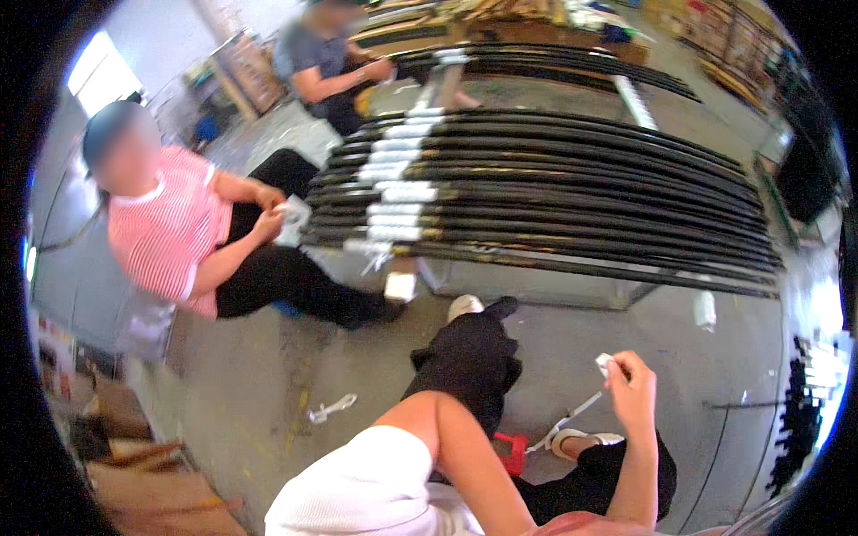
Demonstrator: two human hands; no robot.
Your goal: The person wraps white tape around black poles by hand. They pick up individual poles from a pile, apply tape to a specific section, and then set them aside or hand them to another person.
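My right hand (633,386) is raised at the lower right, its fingers pinched on a small white piece (604,362), perhaps folded tape or cloth. A narrow white strip (572,415) hangs below that hand toward the floor; whether it joins the piece cannot be made out. My left forearm (478,464) bends back from the elbow to the bottom edge, leaving the left hand out of sight. Ahead of me, long black rods (581,183) lie side by side on a metal rack. White wrapping (402,192) covers a band near their left ends, with loose ends (375,255) dangling from the nearest rod.
A person in a striped shirt (170,223) sits left of the rods, holding white material (293,219). Another person (322,67) works farther back. On the floor lie a white scrap (332,407) and cardboard (161,496). A red object (511,454) stands by my legs.
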